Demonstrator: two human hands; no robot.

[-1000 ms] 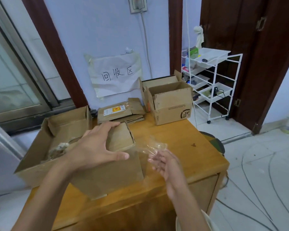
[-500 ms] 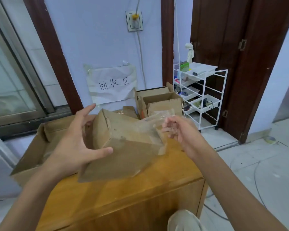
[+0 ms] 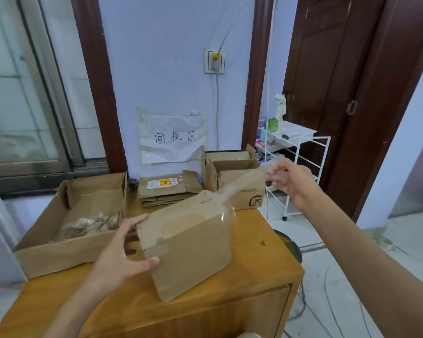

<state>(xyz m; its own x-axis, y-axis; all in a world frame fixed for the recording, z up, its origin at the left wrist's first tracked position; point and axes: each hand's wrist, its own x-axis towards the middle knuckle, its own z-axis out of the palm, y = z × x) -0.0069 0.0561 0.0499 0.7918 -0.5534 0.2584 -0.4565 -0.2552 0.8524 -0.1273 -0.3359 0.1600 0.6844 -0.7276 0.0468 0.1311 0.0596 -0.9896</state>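
A brown cardboard box is tilted above the wooden table, at the middle of the view. My left hand grips its left end, thumb on the front face and fingers behind. A strip of clear tape stretches from the box's top edge up to the right. My right hand pinches the far end of that tape, above and to the right of the box.
A wide open carton holding crumpled tape scraps sits at the left. Flattened cardboard lies against the wall, beside an open box. A white wire trolley stands right of the table, near a dark door.
My right hand has pulled the tape farther up and to the right, peeling it off the box. The box has turned in my left hand and sits lower over the table.
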